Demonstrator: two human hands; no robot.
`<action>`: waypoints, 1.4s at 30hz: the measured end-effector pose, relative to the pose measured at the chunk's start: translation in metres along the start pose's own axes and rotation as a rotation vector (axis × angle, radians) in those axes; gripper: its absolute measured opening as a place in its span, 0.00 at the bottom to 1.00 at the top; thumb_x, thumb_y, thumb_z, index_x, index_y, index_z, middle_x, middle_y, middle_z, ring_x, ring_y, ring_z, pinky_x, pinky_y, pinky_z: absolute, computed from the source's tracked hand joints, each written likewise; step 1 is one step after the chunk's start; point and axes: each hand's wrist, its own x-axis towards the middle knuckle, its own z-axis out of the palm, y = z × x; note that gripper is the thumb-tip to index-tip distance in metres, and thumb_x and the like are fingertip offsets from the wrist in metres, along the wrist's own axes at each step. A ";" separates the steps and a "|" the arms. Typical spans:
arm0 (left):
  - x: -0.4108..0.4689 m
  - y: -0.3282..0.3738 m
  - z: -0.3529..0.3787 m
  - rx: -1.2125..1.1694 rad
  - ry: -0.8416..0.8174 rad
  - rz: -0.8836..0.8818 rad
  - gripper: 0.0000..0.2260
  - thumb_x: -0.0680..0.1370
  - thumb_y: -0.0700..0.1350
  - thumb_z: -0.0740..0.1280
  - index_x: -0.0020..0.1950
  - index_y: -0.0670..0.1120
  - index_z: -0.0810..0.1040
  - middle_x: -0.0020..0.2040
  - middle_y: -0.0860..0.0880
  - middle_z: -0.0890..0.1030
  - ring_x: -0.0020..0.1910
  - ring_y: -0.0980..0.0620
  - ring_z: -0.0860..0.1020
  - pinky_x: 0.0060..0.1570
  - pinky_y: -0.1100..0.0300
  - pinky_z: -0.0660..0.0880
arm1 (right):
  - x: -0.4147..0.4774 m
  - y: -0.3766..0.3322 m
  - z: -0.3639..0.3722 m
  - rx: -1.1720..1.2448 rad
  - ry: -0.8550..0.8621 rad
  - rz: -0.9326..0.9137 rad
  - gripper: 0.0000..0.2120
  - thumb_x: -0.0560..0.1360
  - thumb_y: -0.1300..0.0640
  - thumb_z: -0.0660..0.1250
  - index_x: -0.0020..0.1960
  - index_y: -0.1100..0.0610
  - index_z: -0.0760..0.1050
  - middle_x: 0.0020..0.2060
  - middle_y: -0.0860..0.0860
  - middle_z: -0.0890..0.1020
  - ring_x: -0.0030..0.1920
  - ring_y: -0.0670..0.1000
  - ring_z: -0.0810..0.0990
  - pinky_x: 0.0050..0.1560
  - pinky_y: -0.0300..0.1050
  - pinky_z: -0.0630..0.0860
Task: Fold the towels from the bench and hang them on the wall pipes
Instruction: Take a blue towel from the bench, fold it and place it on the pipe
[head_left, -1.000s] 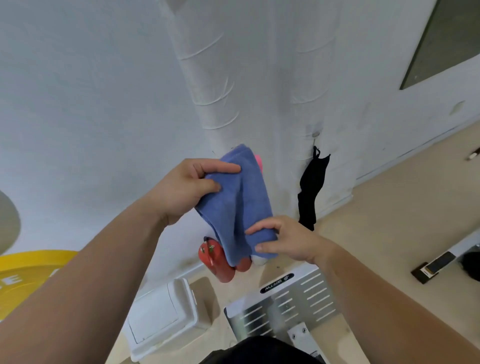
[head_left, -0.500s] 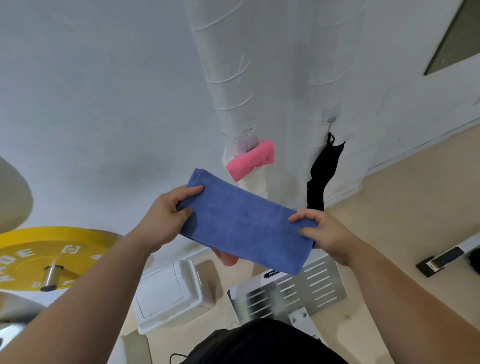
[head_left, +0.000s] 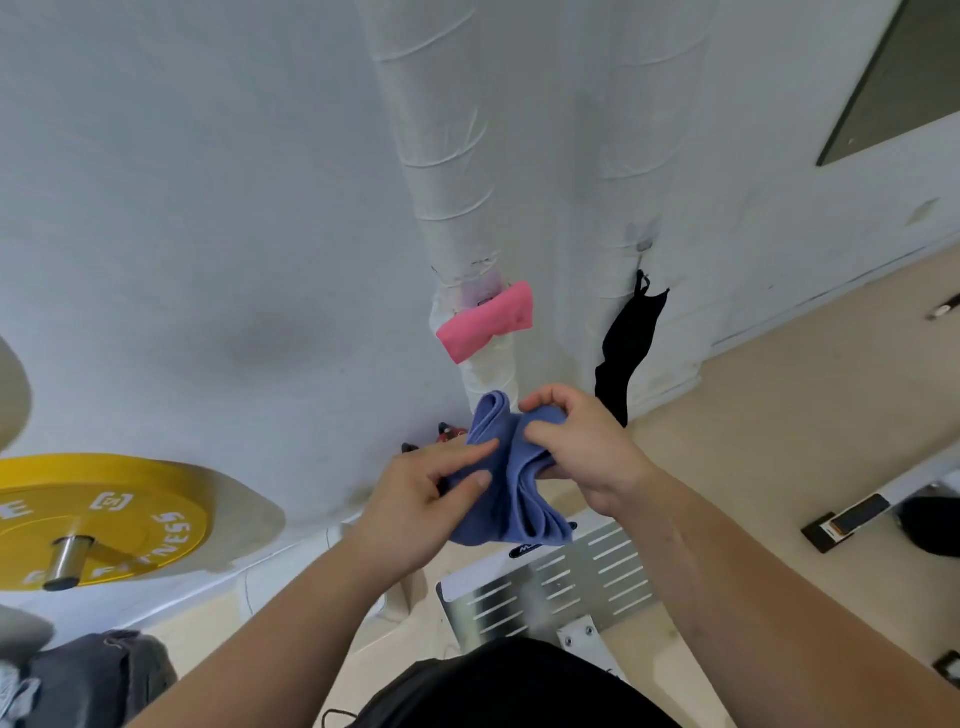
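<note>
**Bunching a blue towel in both hands below the wall pipes**

Starting at the bottom edge of the frame, a person's black garment (head_left: 519, 686) filled the lower centre, and two bare forearms reached up from it toward the middle. The left hand (head_left: 415, 499) pinched the blue cloth towel (head_left: 511, 483) between its thumb and its nearly straight forefinger. The right hand (head_left: 582, 452) had its fingers curled tightly round the towel's upper right part. The towel was held in the air at the centre of the frame, gathered into loose vertical folds between the two hands.

Under the hands lay a slotted silver metal plate (head_left: 561, 587) on the beige floor (head_left: 779, 415). A round yellow weight plate (head_left: 93, 519) on a steel bar sat at the left edge, with a dark bag (head_left: 98, 670) in the lower left corner.

Above the hands, two white wrapped vertical pipes ran up the white wall (head_left: 182, 208), the left pipe (head_left: 441, 156) beside the right pipe (head_left: 639, 130). A folded pink towel (head_left: 485, 322) hung on the left pipe, just above the blue one. A limp black cloth (head_left: 626, 353) hung by the right pipe.
</note>
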 end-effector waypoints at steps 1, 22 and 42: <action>-0.001 0.007 0.004 -0.021 0.002 0.014 0.17 0.77 0.48 0.71 0.60 0.68 0.81 0.56 0.63 0.84 0.57 0.61 0.82 0.60 0.57 0.78 | -0.002 -0.002 0.003 0.041 0.014 0.001 0.09 0.76 0.67 0.64 0.52 0.55 0.75 0.49 0.56 0.80 0.41 0.53 0.81 0.38 0.50 0.84; 0.024 0.025 -0.030 -0.281 -0.167 -0.215 0.20 0.67 0.32 0.62 0.50 0.45 0.88 0.49 0.41 0.87 0.48 0.43 0.85 0.53 0.46 0.81 | -0.013 0.010 -0.021 -0.136 -0.396 -0.287 0.36 0.73 0.58 0.77 0.76 0.46 0.65 0.66 0.48 0.80 0.67 0.46 0.77 0.66 0.46 0.75; 0.013 -0.015 0.007 -0.635 0.354 -0.571 0.40 0.77 0.37 0.71 0.79 0.65 0.55 0.48 0.30 0.77 0.49 0.39 0.81 0.53 0.37 0.78 | -0.003 0.017 -0.015 0.155 -0.157 -0.138 0.26 0.83 0.62 0.61 0.70 0.34 0.67 0.59 0.46 0.85 0.59 0.49 0.84 0.58 0.49 0.80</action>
